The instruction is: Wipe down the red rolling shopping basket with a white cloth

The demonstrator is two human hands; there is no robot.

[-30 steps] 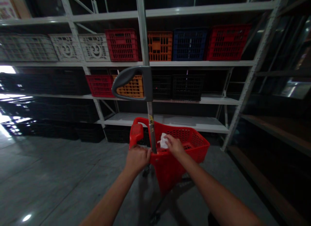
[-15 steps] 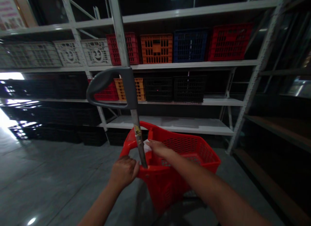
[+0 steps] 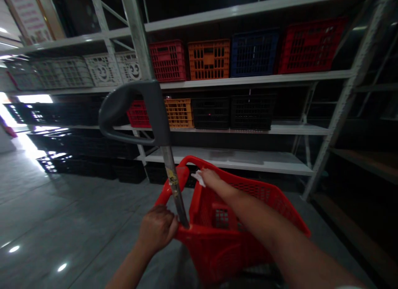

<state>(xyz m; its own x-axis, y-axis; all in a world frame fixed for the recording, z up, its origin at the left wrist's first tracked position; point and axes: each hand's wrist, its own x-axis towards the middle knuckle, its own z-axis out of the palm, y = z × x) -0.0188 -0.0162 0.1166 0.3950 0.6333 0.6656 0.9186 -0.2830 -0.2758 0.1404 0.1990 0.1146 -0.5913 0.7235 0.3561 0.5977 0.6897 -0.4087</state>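
A red plastic shopping cart (image 3: pixel 214 243) stands in front of me. Its near handle corner is gripped by my left hand (image 3: pixel 158 227), with the fingers wrapped round the red bar. My right hand (image 3: pixel 210 178) reaches across the basket and pinches a white cloth or tissue (image 3: pixel 199 178) close to the inner edge of the cart's rim. A metal pole (image 3: pixel 175 189) rises from the cart's handle side, bearing a worn yellow sticker and a grey plastic loop handle (image 3: pixel 161 115).
Behind the cart runs a white metal rack (image 3: pixel 248 79) holding a red crate (image 3: pixel 311 46), an orange crate (image 3: pixel 209 59), a blue crate (image 3: pixel 254 52) and several black crates (image 3: pixel 211 112). White crates (image 3: pixel 101 69) sit at left. Dark shelving (image 3: pixel 367 166) borders the right side.
My right hand has moved slightly up and right, and more of the white cloth or tissue shows. My left hand keeps its hold on the bar. The view has tilted and shifted left.
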